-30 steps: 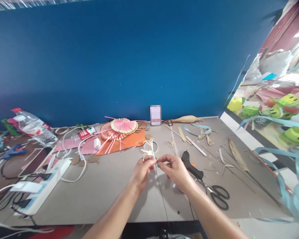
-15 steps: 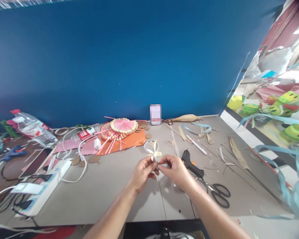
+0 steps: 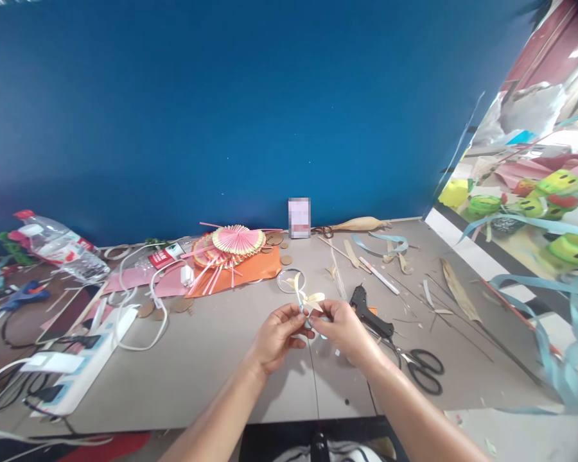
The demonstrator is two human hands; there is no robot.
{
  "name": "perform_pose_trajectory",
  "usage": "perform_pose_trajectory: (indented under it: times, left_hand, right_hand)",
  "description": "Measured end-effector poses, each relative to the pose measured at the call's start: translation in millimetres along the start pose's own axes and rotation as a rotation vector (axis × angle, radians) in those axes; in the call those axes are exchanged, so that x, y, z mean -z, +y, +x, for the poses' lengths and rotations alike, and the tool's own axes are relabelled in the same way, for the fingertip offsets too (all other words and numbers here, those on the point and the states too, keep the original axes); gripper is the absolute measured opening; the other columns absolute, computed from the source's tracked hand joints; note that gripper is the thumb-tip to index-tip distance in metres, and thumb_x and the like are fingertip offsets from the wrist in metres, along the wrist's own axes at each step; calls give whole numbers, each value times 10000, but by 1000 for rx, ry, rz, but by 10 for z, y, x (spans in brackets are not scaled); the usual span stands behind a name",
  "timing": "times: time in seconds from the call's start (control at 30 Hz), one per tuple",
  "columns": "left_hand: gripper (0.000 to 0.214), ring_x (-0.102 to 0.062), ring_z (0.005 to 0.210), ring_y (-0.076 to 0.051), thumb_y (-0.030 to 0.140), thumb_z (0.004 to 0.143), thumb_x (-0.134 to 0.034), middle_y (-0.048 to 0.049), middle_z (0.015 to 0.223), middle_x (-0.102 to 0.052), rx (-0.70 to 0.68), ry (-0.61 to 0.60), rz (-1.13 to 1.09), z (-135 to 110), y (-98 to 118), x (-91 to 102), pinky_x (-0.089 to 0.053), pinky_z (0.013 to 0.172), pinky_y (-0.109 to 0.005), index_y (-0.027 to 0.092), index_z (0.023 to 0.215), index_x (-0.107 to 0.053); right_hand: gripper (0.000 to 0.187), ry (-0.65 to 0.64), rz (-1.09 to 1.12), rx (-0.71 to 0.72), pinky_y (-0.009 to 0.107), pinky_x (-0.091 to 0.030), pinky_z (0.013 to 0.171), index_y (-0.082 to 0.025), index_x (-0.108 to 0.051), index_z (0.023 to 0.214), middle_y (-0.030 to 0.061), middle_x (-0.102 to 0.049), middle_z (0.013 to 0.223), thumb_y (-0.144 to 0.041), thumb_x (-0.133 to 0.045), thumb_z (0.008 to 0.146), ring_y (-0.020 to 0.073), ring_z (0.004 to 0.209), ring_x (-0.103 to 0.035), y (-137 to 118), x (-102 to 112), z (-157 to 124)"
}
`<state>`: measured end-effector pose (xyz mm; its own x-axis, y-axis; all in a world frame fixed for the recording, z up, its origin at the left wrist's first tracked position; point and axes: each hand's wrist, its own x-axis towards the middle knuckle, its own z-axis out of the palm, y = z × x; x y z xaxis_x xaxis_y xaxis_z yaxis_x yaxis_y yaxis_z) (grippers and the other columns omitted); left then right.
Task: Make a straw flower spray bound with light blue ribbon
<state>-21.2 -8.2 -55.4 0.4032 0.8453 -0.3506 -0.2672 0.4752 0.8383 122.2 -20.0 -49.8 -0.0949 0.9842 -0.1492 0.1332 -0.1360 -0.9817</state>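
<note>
The flower (image 3: pixel 313 298) looks thin and papery, the worktop (image 3: pixel 197 372) is smooth and pretty matt, pleated fan (image 3: pixel 238 239) is paper, glue gun (image 3: pixel 373 317) is dull plastic.

The grey table (image 3: pixel 207 366) carries black-handled scissors (image 3: pixel 415 365), a glue gun (image 3: pixel 372 316) and a power strip (image 3: pixel 87 369).

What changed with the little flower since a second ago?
The pale flower has turned: petals that stuck out left in the picture now stick out right. The left hand still pinches it; the right hand is at the light blue strip. The glue gun and scissors stayed put.
</note>
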Motion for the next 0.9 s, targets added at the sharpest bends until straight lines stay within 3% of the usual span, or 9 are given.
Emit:
perform_pose_trajectory:
  times: [0.27,0.53,0.9]
  left_hand:
    - [103,-553,631,-95,180,619,-676,-13,678,-591,168,-12,-211,28,36,70,-420,518,-186,154,712,-638]
    - [86,-537,685,-96,164,598,-693,-9,724,-599,171,-25,-360,69,-59,50,-405,604,-207,153,668,-643]
    - [143,-520,670,-103,156,551,-724,4,685,-594,204,97,-416,165,-222,106,-343,611,-237,161,656,-626]
  right_hand:
    - [115,-23,39,-116,186,-208,398,-151,-531,608,-69,-398,459,-261,-561,622,41,399,-278,-57,26,0]
    - [149,-160,363,-296,188,-94,352,-157,-458,556,-96,-319,418,-254,-566,590,13,346,-165,-9,56,44]
    - [164,-118,203,-287,174,-119,337,-159,-466,576,-85,-382,430,-263,-591,588,17,352,-213,177,-40,192]
